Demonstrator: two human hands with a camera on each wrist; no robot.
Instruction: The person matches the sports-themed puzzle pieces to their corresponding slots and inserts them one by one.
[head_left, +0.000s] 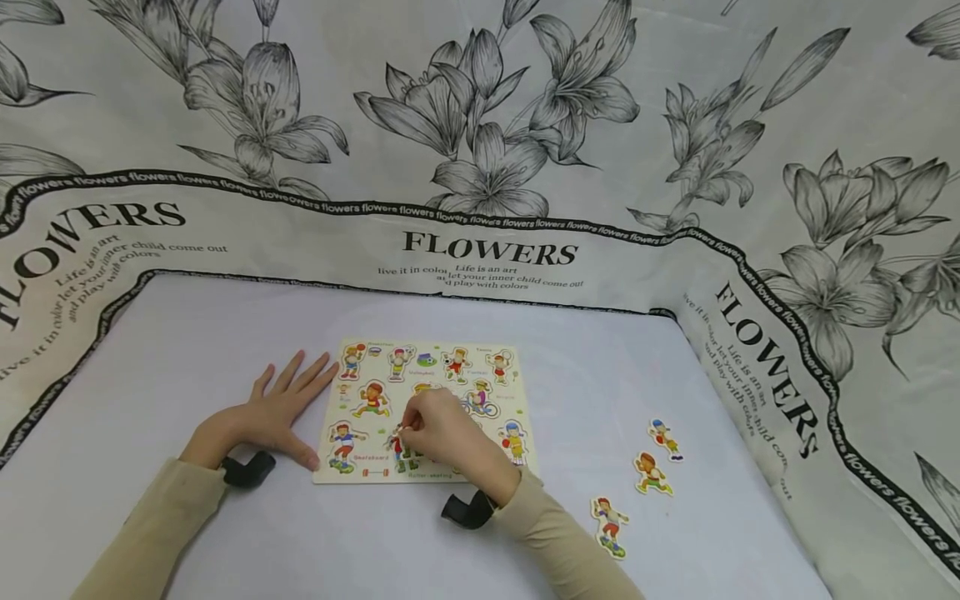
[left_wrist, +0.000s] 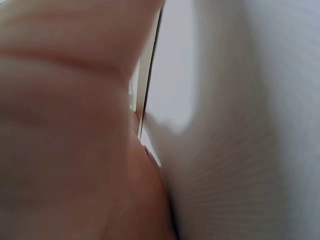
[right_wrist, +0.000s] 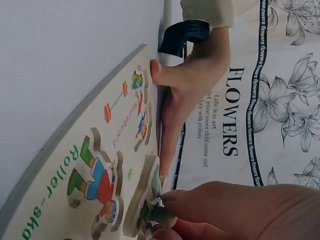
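A cream puzzle board [head_left: 375,477] with colourful sports figures lies flat on the table. My left hand [head_left: 279,410] rests at its left side, fingers spread, with thumb and fingertips at the edge. Over the board's lower middle, my right hand [head_left: 448,429] pinches a small puzzle piece [right_wrist: 164,216] between thumb and fingers. In the right wrist view this piece is at a cut-out recess, mostly hidden by the fingers; whether it is seated I cannot tell. Nearby lies the roller-skating figure [right_wrist: 100,182]. The left wrist view mostly shows blurred palm [left_wrist: 60,140].
To the right of the board lie three loose figure pieces: one with a blue cap [head_left: 663,440], a running figure [head_left: 652,473] and a skateboarder [head_left: 609,527]. A white cloth [head_left: 570,400] covers the table. Behind it rises a flower-printed curtain [head_left: 487,242].
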